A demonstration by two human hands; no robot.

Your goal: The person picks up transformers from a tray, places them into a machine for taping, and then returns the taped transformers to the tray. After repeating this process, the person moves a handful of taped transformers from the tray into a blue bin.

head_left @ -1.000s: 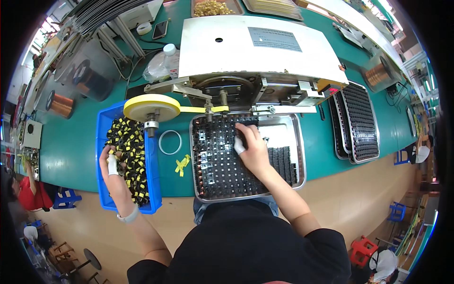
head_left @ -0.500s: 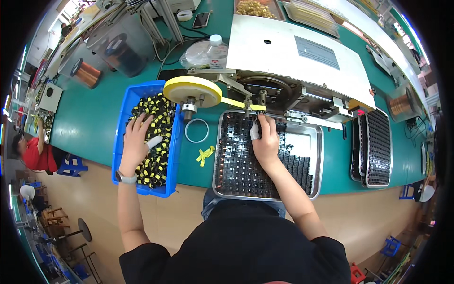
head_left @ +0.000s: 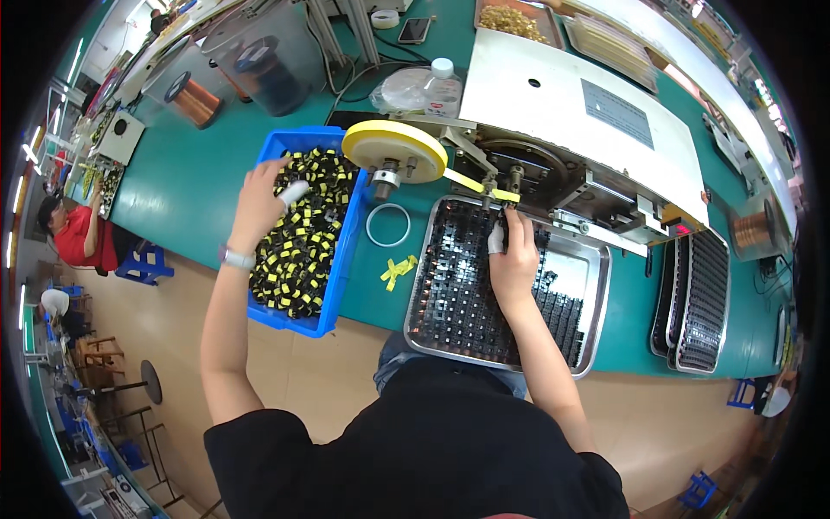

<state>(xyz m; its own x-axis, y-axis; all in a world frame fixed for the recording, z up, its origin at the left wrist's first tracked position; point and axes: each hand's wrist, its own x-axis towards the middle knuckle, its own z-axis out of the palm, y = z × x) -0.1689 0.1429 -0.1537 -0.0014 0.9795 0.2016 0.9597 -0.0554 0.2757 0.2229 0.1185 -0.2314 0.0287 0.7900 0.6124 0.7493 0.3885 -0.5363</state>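
My left hand (head_left: 257, 206) is over the left side of a blue bin (head_left: 347, 251), fingers stretched and apart, holding nothing I can see. A white cover wraps its thumb. In the bin lie many small black coil parts (head_left: 294, 259) banded with yellow tape. My right hand (head_left: 516, 264) reaches up to the machine's tape end, its fingertips pinched round a small black coil part, mostly hidden. Yellow tape (head_left: 464, 180) runs there from a tape roll (head_left: 393, 149). Beneath my right forearm, a metal tray (head_left: 596, 290) holds rows of black parts (head_left: 462, 285).
The white-topped machine (head_left: 553, 95) stands behind the tray. Between bin and tray lie a pale ring (head_left: 388, 225) and yellow tape scraps (head_left: 398, 272). Filled trays (head_left: 700, 303) are stacked at right. A bottle (head_left: 443, 86), phone (head_left: 415, 31) and copper wire spool (head_left: 194, 101) stand farther back. A person in red (head_left: 82, 238) sits far left.
The view has turned, shifting the bench rightward in the picture. My left hand has moved from over the parts to the bin's far left edge. My right hand stays at the tape end.
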